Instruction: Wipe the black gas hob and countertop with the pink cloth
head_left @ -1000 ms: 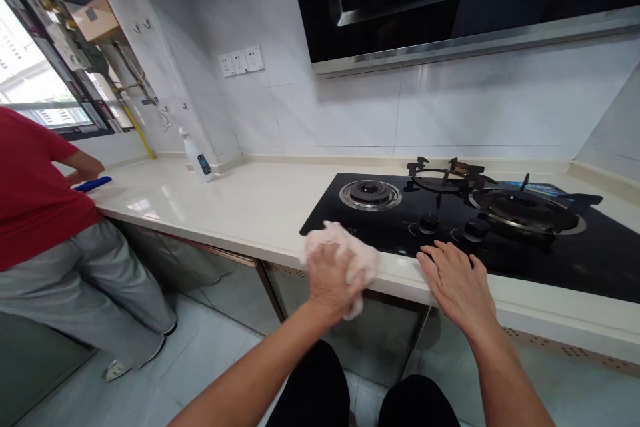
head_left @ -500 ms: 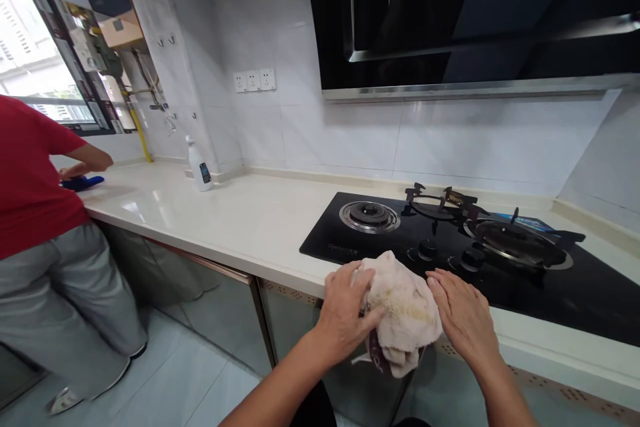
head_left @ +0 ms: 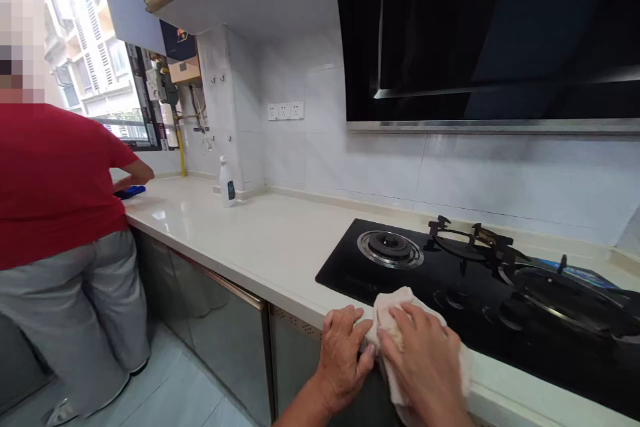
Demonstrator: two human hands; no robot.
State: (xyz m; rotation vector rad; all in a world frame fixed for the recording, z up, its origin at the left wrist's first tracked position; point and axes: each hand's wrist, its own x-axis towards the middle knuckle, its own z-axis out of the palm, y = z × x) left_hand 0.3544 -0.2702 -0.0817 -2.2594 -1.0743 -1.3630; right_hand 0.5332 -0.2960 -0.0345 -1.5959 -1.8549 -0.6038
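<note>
A whitish cloth [head_left: 397,300] is bunched at the front edge of the counter, beside the black gas hob [head_left: 345,277]. My right hand [head_left: 425,357] lies over the cloth, its fingers bent down onto it, and part of the cloth hangs below. At the cloth's left side, my left hand [head_left: 345,350] has its fingers curled and its thumb against the fabric, gripping that edge. My palms hide much of the cloth. Just beyond it are the hob's knobs [head_left: 455,297].
A burner without its pan support [head_left: 390,247] sits at the hob's left. The pan supports [head_left: 465,243] rest further right. Along the counter [head_left: 280,233] stands a white spray bottle [head_left: 227,183]. At far left, a person in red [head_left: 65,180] leans over the counter with a blue cloth [head_left: 131,193].
My right hand has come from beside the cloth onto its top. My left fingers have closed at its edge. The camera view has shifted left and up.
</note>
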